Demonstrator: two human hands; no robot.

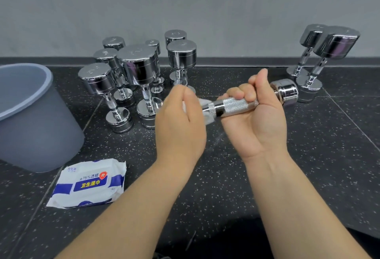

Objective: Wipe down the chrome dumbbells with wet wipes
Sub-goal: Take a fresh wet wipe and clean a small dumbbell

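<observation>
My right hand [254, 115] grips the knurled handle of a small chrome dumbbell [232, 105], held level above the floor; its far head [284, 92] points right. My left hand [181, 123] holds a white wet wipe [206, 115] against the dumbbell's near end, which the hand and wipe hide. The left hand is blurred. A white and blue pack of wet wipes [88, 185] lies on the floor at the lower left.
Several chrome dumbbells [139, 67] stand upright on end in a cluster at the back left by the grey wall. Two more dumbbells [327, 53] stand at the back right. A grey plastic bin [35, 119] sits at the left. The floor is black speckled tile [226, 176].
</observation>
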